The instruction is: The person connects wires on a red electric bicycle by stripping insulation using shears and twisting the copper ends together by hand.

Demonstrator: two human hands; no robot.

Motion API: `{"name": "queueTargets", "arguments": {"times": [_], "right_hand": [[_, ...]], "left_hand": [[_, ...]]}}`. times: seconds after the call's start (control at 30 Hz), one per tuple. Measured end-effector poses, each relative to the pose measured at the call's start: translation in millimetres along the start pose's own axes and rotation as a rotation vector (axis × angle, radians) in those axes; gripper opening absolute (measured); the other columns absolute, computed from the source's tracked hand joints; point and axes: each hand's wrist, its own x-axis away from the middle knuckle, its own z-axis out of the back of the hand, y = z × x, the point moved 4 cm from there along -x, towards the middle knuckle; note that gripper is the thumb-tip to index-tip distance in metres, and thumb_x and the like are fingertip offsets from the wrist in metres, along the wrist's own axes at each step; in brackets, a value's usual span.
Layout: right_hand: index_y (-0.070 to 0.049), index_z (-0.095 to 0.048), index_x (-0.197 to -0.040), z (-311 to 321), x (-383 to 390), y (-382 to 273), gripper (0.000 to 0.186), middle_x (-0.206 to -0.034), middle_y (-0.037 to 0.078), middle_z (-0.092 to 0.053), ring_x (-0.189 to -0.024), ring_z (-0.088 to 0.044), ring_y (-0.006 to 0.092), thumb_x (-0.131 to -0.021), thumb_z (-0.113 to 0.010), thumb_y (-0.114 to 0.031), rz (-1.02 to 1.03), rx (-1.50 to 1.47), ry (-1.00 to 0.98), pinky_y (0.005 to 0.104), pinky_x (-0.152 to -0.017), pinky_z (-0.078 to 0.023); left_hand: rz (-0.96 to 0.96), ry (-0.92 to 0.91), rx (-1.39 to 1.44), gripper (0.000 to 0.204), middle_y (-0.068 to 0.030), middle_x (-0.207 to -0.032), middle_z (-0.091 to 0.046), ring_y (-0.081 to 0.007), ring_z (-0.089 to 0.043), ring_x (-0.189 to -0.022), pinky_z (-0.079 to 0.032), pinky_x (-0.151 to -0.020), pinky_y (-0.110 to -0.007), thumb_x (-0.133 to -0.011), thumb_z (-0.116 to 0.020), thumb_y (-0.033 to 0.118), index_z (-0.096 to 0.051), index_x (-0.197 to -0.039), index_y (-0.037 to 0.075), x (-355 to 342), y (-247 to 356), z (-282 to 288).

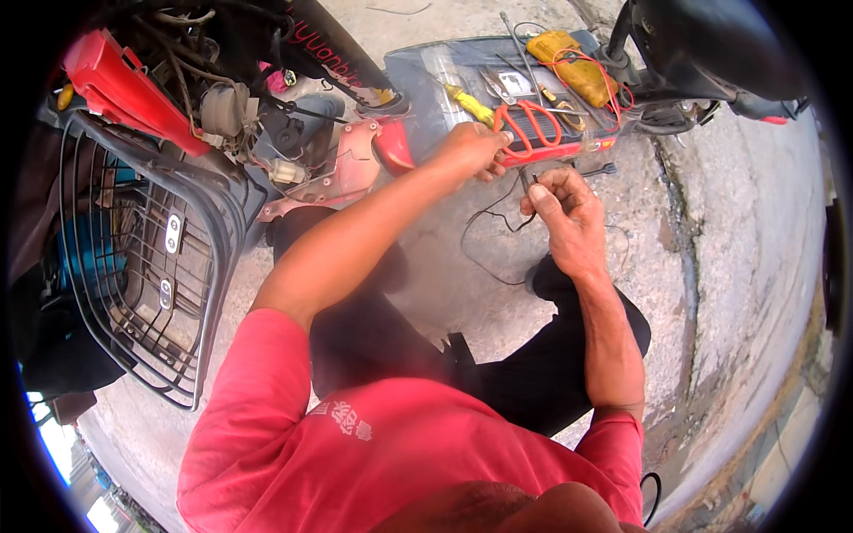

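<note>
Okay, head view: black wire [519, 227] is pinched between thumb and fingers of the right hand [570, 213], just off the edge of the footboard [410, 69]; its lower run is bent into a loop. Left hand [471, 155] is placed beside the orange loop-handled tool [530, 123], fingers curled; whether anything is gripped can't be told. Yellow multimeter [573, 69] is seen farther back.

Glossy plastic on the red panel [124, 89], metal bars on the basket [219, 266], and look at that floor [737, 249]: rough, cracked concrete! Matt cloth for the shirt [409, 435], smooth shine on the black bodywork [720, 53], and the dark wire [524, 224] shows a dull, plastic-looking sheath
</note>
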Motion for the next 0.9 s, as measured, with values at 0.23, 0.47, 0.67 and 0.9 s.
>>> {"name": "queueTargets", "arguments": {"times": [0.23,0.47,0.67,0.9], "right_hand": [[0.001,-0.06,-0.101,10,0,1,0.018,-0.081,0.005,-0.063,-0.072,-0.059,0.0118,-0.094,-0.062,-0.015,-0.036,-0.056,0.011,0.0279,-0.067,-0.049],[0.002,-0.061,-0.107,17,1,1,0.024,-0.079,0.003,-0.06,-0.068,-0.055,0.0097,-0.097,-0.058,-0.019,-0.096,-0.09,0.048,0.0256,-0.063,-0.046],[0.0,-0.06,-0.107,18,4,1,0.022,-0.078,0.001,-0.058,-0.067,-0.053,0.0087,-0.1,-0.056,-0.021,-0.05,-0.216,-0.028,0.0248,-0.061,-0.044],[-0.003,-0.06,-0.108,27,7,0,0.021,-0.086,0.001,-0.059,-0.071,-0.052,0.009,-0.1,-0.057,-0.022,0.012,-0.303,-0.092,0.0247,-0.063,-0.042]], "left_hand": [[0.022,0.093,-0.035,0.037,-0.0114,-0.082,-0.068,-0.0178,-0.066,-0.061,-0.053,-0.052,-0.031,-0.094,-0.062,0.031,-0.066,-0.1,-0.005,-18,-10,-6],[0.04,0.126,-0.086,0.04,-0.0122,-0.086,-0.069,-0.0177,-0.066,-0.063,-0.054,-0.054,-0.032,-0.094,-0.063,0.034,-0.065,-0.102,-0.004,-18,-13,-4],[0.111,0.034,0.09,0.035,-0.0101,-0.094,-0.069,-0.0202,-0.068,-0.078,-0.055,-0.066,-0.035,-0.096,-0.061,0.03,-0.062,-0.114,0.0,-23,-13,-19],[-0.013,-0.135,0.451,0.032,-0.0109,-0.118,-0.062,-0.0236,-0.063,-0.103,-0.05,-0.09,-0.039,-0.093,-0.059,0.019,-0.058,-0.12,0.002,-10,-8,-22]]}}
